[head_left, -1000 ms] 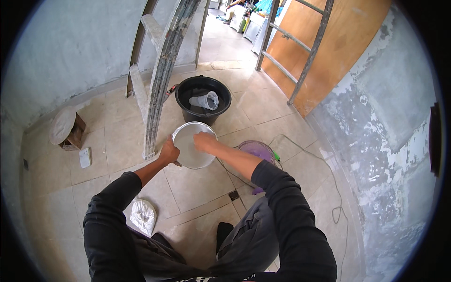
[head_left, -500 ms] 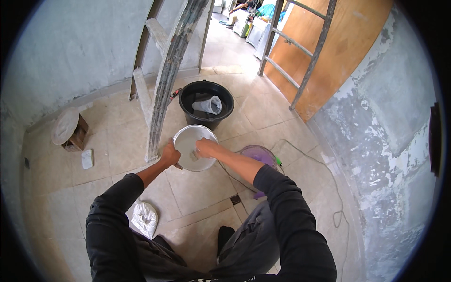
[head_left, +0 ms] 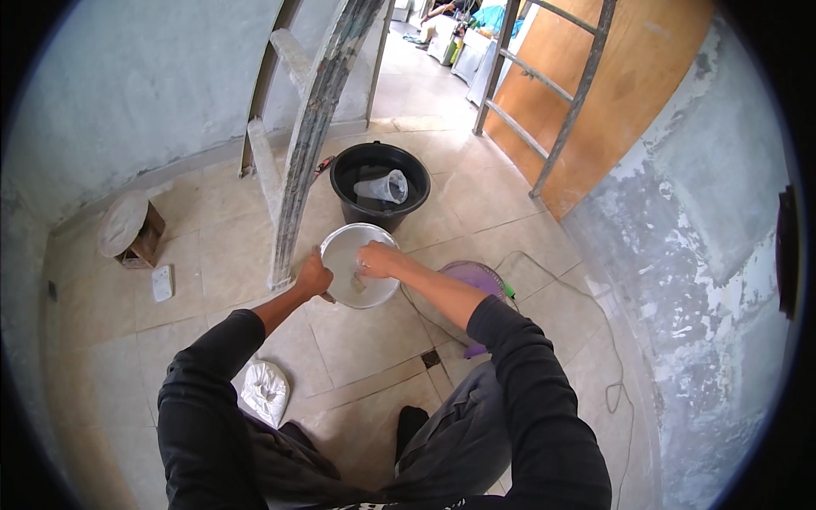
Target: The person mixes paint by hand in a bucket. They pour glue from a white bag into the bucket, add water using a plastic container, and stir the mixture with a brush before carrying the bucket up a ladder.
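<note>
Fingers of the left hand [head_left: 314, 277] clenched on the left rim of a white bucket [head_left: 338, 248]; those of the right hand [head_left: 379, 260] curled inside, apparently around a flat pale tool [head_left: 359, 286], handle hidden. Likely stiff-walled, heavier if well filled, slippery if wet; best held by the rim. Placed just nearside of a black tub [head_left: 382, 219] with a translucent cup [head_left: 381, 186] inside, beside a paint-spattered ladder [head_left: 296, 191].

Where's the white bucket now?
In the head view, the white bucket is just left of centre, in front of the black tub, with the left hand at its left side and the right hand at its opening.
</note>
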A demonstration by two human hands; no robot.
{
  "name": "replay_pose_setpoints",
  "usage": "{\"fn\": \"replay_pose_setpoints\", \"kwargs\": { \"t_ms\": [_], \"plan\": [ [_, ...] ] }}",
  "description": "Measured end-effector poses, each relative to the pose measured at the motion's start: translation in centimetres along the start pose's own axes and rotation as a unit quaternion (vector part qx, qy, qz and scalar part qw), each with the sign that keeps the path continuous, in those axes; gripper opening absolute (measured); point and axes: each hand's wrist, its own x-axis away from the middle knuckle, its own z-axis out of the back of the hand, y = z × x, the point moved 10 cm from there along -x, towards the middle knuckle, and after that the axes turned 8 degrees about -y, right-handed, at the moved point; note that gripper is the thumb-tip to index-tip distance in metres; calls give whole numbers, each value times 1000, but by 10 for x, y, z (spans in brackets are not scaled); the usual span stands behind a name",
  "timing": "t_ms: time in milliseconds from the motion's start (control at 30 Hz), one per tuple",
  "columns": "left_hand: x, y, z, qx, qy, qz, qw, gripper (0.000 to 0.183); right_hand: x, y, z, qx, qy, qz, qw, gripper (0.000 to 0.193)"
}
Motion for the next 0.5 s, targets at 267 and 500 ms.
{"fn": "replay_pose_setpoints", "kwargs": {
  "t_ms": [267, 500],
  "plan": [
    [11, 14, -5, 14, -3, 12, 1000, 63, 1, 11, -13, 80, -9, -88, 993, 15],
    [17, 32, -10, -121, -17, 11, 992, 63, 7, -6, -39, -138, -81, -109, 981, 18]
  ]
}}
